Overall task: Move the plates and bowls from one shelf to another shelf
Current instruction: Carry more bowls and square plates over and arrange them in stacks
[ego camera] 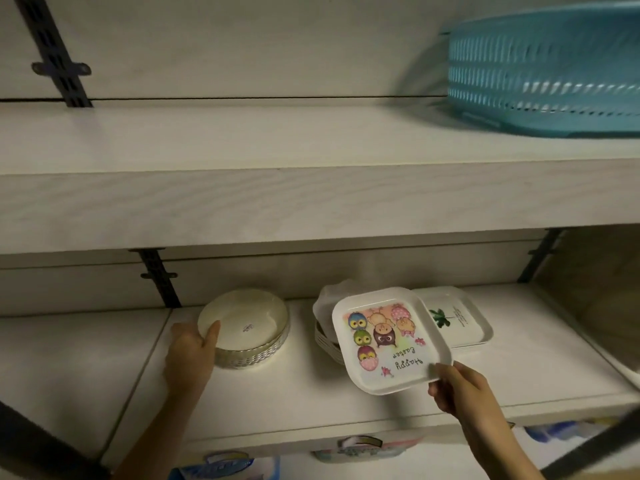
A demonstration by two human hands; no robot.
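Observation:
On the lower shelf point(346, 410) stands a round white bowl point(247, 327) with a ribbed outer wall. My left hand point(192, 351) grips its near-left rim, thumb inside. My right hand point(457, 389) pinches the near corner of a square white plate point(388, 337) printed with cartoon owls and "Happy Easter", held tilted just above the shelf. Behind it sits a stack of white bowls point(329, 317), partly hidden. To the right lies a stack of square plates with a green leaf print point(453, 317). The upper shelf point(277, 140) is bare at left and centre.
A teal slotted plastic basket point(543, 71) fills the right end of the upper shelf. Black bracket rails point(55, 53) run down the back wall. Colourful items show below the lower shelf's front edge.

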